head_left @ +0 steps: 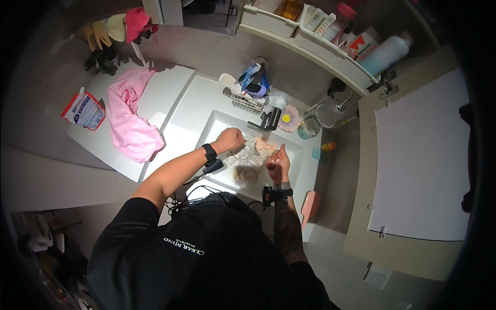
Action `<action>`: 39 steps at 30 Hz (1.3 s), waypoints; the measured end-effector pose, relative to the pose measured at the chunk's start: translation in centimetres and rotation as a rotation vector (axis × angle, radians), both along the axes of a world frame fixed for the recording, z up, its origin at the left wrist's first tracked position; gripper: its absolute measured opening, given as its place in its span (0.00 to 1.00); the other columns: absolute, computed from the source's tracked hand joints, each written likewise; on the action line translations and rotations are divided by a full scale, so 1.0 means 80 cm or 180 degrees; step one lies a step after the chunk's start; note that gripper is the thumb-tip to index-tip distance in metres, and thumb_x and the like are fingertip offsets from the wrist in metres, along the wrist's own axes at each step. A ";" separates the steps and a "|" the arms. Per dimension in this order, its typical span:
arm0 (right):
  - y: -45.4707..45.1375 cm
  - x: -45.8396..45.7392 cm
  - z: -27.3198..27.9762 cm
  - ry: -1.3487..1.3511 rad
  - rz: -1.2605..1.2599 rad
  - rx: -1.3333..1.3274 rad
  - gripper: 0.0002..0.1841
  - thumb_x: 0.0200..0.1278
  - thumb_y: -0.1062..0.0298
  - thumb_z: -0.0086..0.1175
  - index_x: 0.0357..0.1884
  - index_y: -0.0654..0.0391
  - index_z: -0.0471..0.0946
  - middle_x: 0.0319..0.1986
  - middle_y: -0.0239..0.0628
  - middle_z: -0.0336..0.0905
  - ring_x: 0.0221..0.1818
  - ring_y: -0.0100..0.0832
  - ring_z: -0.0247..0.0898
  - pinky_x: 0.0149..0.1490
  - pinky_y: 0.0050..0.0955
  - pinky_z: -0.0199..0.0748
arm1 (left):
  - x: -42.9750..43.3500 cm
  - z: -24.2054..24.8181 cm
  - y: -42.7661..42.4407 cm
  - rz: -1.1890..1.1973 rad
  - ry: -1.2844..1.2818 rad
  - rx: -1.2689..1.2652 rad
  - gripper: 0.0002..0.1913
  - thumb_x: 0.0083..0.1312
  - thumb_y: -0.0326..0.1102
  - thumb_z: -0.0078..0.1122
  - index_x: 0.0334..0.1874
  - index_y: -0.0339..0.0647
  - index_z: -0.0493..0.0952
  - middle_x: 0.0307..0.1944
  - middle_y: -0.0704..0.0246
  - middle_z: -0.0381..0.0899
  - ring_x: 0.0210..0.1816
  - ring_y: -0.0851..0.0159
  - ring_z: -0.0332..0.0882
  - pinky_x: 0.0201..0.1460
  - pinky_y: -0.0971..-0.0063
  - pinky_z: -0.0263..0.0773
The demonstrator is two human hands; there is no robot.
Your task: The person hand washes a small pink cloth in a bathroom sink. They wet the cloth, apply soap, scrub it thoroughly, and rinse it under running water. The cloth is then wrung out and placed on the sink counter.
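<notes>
Pale, wet fabric [246,155] stretches across the white sink basin [296,162], with a peach-coloured part [265,146] towards the right. At the basin's upper left, my left hand [231,139] is closed on an edge of the fabric. On the right side my right hand [278,162] has curled fingers against the peach part, thumb pointing up; how firmly it grips is hard to see. A black faucet [270,119] stands at the basin's back edge. Both wrists carry black straps with small devices.
A pink garment [131,116] and a red-and-white refill pouch [85,110] lie on the left counter. Behind the basin stand a wire basket [248,102], a flower-shaped dish [288,118] and a glass [309,128]. A pink hairbrush [309,207] rests at the right edge.
</notes>
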State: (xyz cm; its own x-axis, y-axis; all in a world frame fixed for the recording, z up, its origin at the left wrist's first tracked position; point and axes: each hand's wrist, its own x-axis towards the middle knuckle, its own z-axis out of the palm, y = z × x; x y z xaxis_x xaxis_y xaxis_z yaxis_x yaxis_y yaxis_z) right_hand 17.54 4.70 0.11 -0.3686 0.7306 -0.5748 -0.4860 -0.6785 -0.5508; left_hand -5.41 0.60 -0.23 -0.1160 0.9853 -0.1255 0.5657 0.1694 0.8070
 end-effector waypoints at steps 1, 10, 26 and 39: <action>0.000 -0.002 0.003 0.0078 -0.0036 -0.0029 0.27 0.68 0.45 0.46 0.13 0.46 0.59 0.10 0.24 0.53 0.10 0.21 0.43 0.16 0.21 0.39 | 0.003 0.006 -0.006 -0.0139 -0.0234 -0.0239 0.14 0.56 0.43 0.62 0.25 0.35 0.78 0.21 0.60 0.80 0.26 0.59 0.80 0.34 0.67 0.75; -0.014 -0.010 0.033 0.1527 0.0632 0.0919 0.05 0.65 0.77 0.48 0.40 0.56 0.69 0.28 0.30 0.69 0.24 0.20 0.61 0.26 0.16 0.58 | 0.055 0.059 -0.028 -0.0764 -0.2034 -0.1117 0.15 0.66 0.43 0.57 0.43 0.36 0.74 0.33 0.73 0.78 0.32 0.77 0.77 0.31 0.84 0.73; -0.033 -0.015 0.071 0.1156 0.0709 0.0962 0.14 0.65 0.75 0.50 0.52 0.61 0.69 0.33 0.37 0.74 0.20 0.18 0.59 0.18 0.13 0.49 | 0.030 0.081 -0.040 -0.0375 -0.2250 -0.0924 0.13 0.68 0.43 0.53 0.39 0.38 0.74 0.35 0.71 0.80 0.32 0.75 0.79 0.34 0.83 0.74; -0.052 -0.055 0.125 0.0028 0.0662 0.0879 0.29 0.61 0.30 0.41 0.19 0.47 0.62 0.09 0.22 0.56 0.06 0.19 0.50 0.10 0.18 0.42 | 0.098 0.159 -0.022 -0.0889 -0.2209 0.0045 0.20 0.61 0.42 0.64 0.48 0.36 0.73 0.38 0.70 0.79 0.41 0.76 0.75 0.44 0.83 0.70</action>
State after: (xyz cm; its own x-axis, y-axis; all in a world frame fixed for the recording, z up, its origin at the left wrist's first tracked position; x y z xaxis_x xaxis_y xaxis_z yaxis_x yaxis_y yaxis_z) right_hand 13.11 0.55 10.07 -0.5301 0.7669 -0.3618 -0.3585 -0.5893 -0.7240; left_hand 2.45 -1.19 12.49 0.2401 0.9685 -0.0660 -0.0539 0.0812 0.9952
